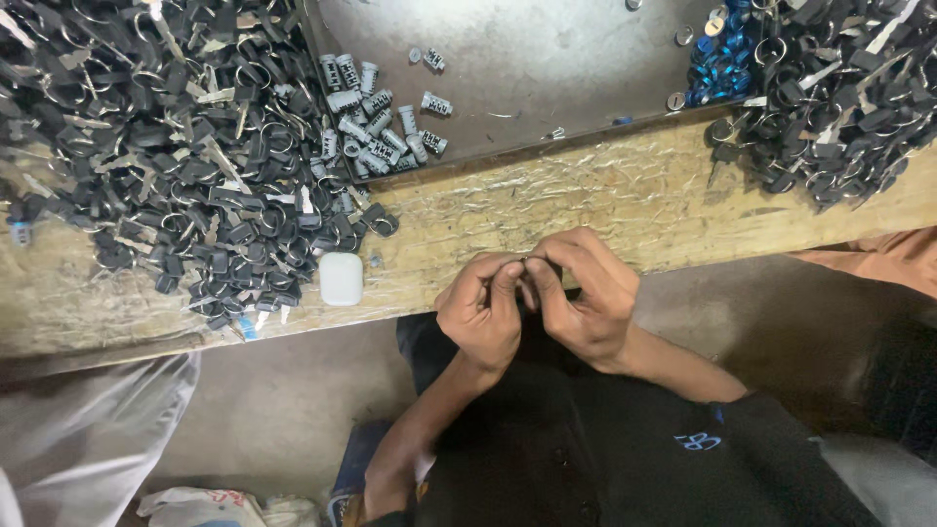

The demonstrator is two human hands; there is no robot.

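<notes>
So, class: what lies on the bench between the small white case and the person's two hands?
In the head view, only bare wooden bench separates the white case from the left hand and right hand.

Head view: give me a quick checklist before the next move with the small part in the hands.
1. Both hands on the part: left hand and right hand meet fingertip to fingertip just below the bench edge. Ok.
2. Part itself visible: hidden by the fingers. Cannot tell.
3. Grey cylinders in stock: a cluster lies in the metal tray. Ok.
4. Keys on hand: big black pile on the left, another pile on the right. Ok.
5. White case lies near the bench edge, beside the left pile. Not ok.
</notes>
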